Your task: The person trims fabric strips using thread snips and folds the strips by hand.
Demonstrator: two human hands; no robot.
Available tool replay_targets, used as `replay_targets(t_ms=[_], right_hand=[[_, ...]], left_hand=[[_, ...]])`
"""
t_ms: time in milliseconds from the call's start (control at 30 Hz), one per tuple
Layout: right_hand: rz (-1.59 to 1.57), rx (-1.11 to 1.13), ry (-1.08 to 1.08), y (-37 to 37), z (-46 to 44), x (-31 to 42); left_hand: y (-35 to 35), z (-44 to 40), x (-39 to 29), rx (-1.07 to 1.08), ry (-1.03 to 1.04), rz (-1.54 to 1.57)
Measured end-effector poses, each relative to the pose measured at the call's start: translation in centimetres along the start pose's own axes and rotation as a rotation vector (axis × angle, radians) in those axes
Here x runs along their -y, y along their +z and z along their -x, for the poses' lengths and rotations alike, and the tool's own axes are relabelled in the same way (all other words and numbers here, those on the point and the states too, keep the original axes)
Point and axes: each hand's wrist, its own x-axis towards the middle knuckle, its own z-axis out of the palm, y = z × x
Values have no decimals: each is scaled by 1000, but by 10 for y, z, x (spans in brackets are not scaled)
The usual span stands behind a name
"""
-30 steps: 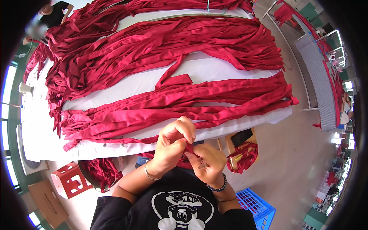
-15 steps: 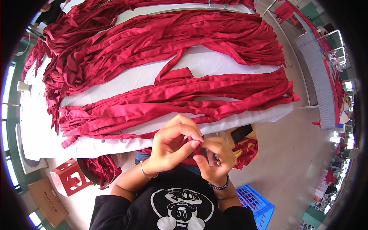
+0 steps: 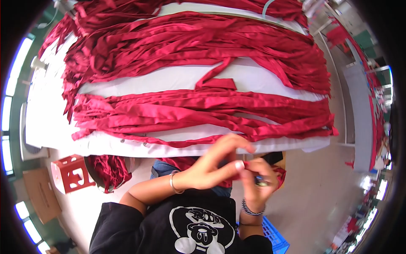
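My left hand [image 3: 215, 165] is at the front edge of the table, thumb and index finger apart and slightly smeared by motion. Its thumb tip reaches a small bit of red cloth [image 3: 246, 164] pinched in my right hand [image 3: 261, 180]. A small shiny thing [image 3: 262, 183] shows within the right hand's curled fingers; its kind cannot be made out. Red cloth [image 3: 226, 183] also hangs over my lap, partly behind the left hand. Beyond my hands, long red fabric strips [image 3: 169, 116] lie in a flat bundle on the white-covered table [image 3: 156, 149].
A larger pile of red strips [image 3: 190, 40] lies farther back. Below the table's left end are a red stool [image 3: 69, 173] and a tub of red strips [image 3: 108, 171]. A blue crate [image 3: 272, 235] stands at my right, with a dark flat object [image 3: 274, 157] near the table edge.
Both hands have shifted right and slightly down in view. The left thumb and index finger, pinched before, have spread apart. The camera view has shifted too.
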Motion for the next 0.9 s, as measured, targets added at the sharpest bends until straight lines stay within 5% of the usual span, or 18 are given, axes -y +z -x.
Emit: replay_targets(t_ms=[33, 100, 167, 300, 467, 533, 600, 667, 700, 833, 900], right_hand=[[-97, -111, -11, -9, 2, -5], [-268, -527, 25, -39, -5, 2], [-43, -1061, -9, -78, -46, 33], [-19, -960, -344, -204, -81, 76], [-184, -791, -461, -253, -91, 96], [-227, -816, -313, -233, -81, 73], [-181, -941, 135, -171, -60, 30], [-43, -225, 316, -105, -24, -3], [-73, -49, 439, -67, -18, 0], [-168, 314, 480, -16, 0, -14], [24, 333, 207, -26, -3, -24]], left_hand=[[10, 2, 4, 56, -90, 474], [10, 8, 12, 355, -187, 346], [17, 18, 27, 605, -146, 114], [3, 41, 59, 455, 107, -189], [-24, 54, 34, 371, -79, -411], [-18, 52, 24, 259, 33, -321], [-12, 42, -1, 221, 39, -385], [-6, 34, -8, 135, 131, -451], [-3, 31, -7, 70, 191, -422], [-1, 31, -10, 36, 83, -424], [-9, 36, -5, 42, 32, -427]])
